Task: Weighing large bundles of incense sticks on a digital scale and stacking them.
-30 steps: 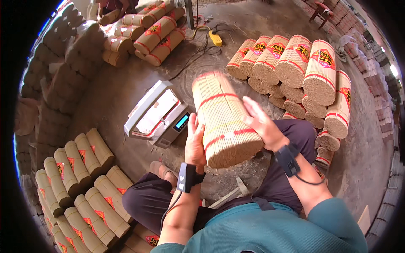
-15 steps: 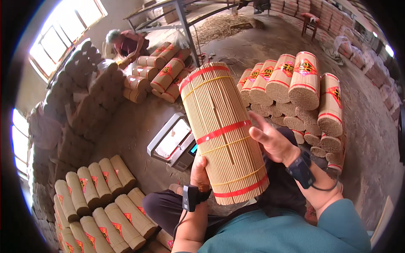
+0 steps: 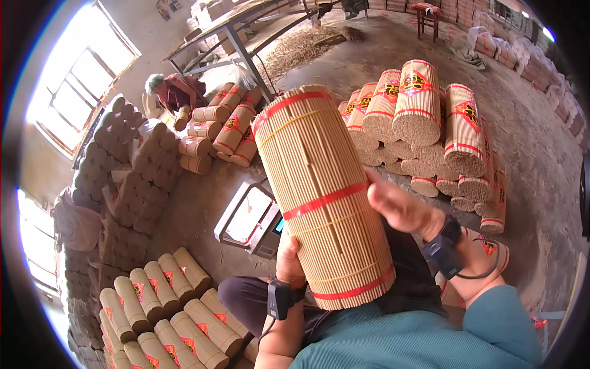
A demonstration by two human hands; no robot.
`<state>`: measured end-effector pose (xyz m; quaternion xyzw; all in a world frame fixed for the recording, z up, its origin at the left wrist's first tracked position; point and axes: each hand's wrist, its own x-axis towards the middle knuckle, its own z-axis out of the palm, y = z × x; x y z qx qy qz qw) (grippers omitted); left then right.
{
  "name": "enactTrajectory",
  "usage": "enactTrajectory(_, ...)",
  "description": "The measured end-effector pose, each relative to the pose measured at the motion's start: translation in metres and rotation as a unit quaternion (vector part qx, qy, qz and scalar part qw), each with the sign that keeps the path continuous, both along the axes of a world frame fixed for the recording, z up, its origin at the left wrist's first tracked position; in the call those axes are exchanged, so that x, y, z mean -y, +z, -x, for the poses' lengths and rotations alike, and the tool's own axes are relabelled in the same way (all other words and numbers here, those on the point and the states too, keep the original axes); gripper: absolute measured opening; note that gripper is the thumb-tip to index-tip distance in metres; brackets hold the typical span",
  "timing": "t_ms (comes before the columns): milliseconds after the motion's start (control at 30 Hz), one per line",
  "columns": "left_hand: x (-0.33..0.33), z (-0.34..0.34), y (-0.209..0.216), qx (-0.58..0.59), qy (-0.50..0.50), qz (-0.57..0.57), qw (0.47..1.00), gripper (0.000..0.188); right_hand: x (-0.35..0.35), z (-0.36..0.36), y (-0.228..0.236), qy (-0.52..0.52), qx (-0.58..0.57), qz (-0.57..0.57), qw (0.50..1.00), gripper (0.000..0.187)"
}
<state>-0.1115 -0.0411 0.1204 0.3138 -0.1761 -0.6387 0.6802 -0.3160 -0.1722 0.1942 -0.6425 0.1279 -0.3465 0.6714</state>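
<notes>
A thick upright bundle of thin tan sticks (image 3: 326, 246), like incense, tilts to the left in front of my lap. Red bands and thin yellow ties circle it, and one darker stick runs down its side. My left hand (image 3: 289, 258) grips its lower left side; the thumb shows and the other fingers are hidden behind. At the right side, my right hand (image 3: 402, 206) lies against or very near the bundle's edge, fingers stretched and slightly blurred. Dark devices are strapped to both wrists. Behind the bundle, a scale (image 3: 249, 215) with a pale tray is partly covered.
Labelled stick bundles (image 3: 418, 104) are piled at the right. More stand in rows (image 3: 153, 295) at lower left. Grey wrapped stacks (image 3: 117, 166) line the left wall. Farther back, a person (image 3: 175, 92) bends beside other bundles (image 3: 233, 126), near a metal-framed table (image 3: 230, 24).
The whole view has shifted a little, with the right-hand pile appearing farther left. My right hand has moved slightly down along the bundle's side. My left hand keeps its grip.
</notes>
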Motion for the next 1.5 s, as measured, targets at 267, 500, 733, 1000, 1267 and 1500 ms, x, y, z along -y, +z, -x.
enactTrajectory(267, -0.006, 0.005, -0.026, -0.051, 0.009, 0.038, 0.998, 0.084, 0.083, -0.017, 0.049, -0.278, -0.142, 0.419, 0.853, 0.052)
enactTrajectory(500, -0.017, -0.006, -0.038, -0.123, -0.048, 0.06, 0.989, 0.086, 0.113, -0.055, 0.073, -0.15, -0.152, 0.536, 0.817, 0.076)
enactTrajectory(733, -0.023, -0.014, -0.034, -0.214, -0.048, 0.083, 0.972, 0.085, 0.1, -0.08, 0.087, -0.114, -0.158, 0.571, 0.797, 0.07)
enactTrajectory(1000, -0.029, -0.02, -0.037, -0.221, -0.036, 0.123, 0.967, 0.081, 0.094, -0.103, 0.091, -0.124, -0.121, 0.614, 0.77, 0.061)
enactTrajectory(1267, -0.03, -0.023, -0.041, -0.201, -0.011, 0.117, 0.972, 0.084, 0.098, -0.113, 0.088, -0.098, -0.128, 0.613, 0.774, 0.057)
enactTrajectory(1500, -0.027, -0.023, -0.035, -0.178, -0.004, 0.112, 0.978, 0.087, 0.092, -0.107, 0.097, -0.113, -0.182, 0.618, 0.756, 0.06)
